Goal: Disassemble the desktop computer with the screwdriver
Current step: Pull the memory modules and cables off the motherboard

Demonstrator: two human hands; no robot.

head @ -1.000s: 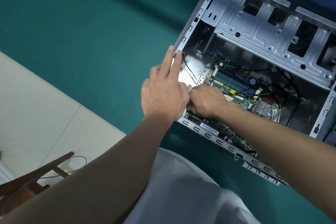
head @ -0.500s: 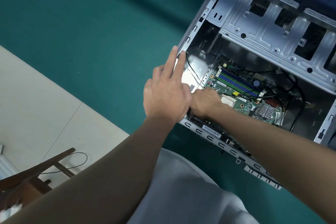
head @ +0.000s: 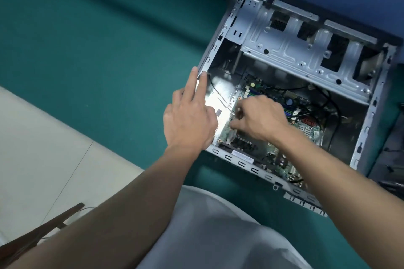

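While the left hand (head: 189, 120) rests straight-fingered on the case (head: 209, 57) rim, the right hand (head: 261, 117) curls — grip contents blurred, untellable.

The left hand (head: 189, 120) lay flat, back upward, with its index and middle fingers (head: 193, 85) stretched straight side by side, pointing away from the body. The remaining fingers sat shorter beside them. The right hand (head: 260, 116) hung just beside it, knuckles up, fingers curled downward with their tips drawn together (blur hid whether they pinched anything). Both arms were bare: the left forearm (head: 131, 203) reached in from the lower left, the right forearm (head: 328, 170) from the lower right.
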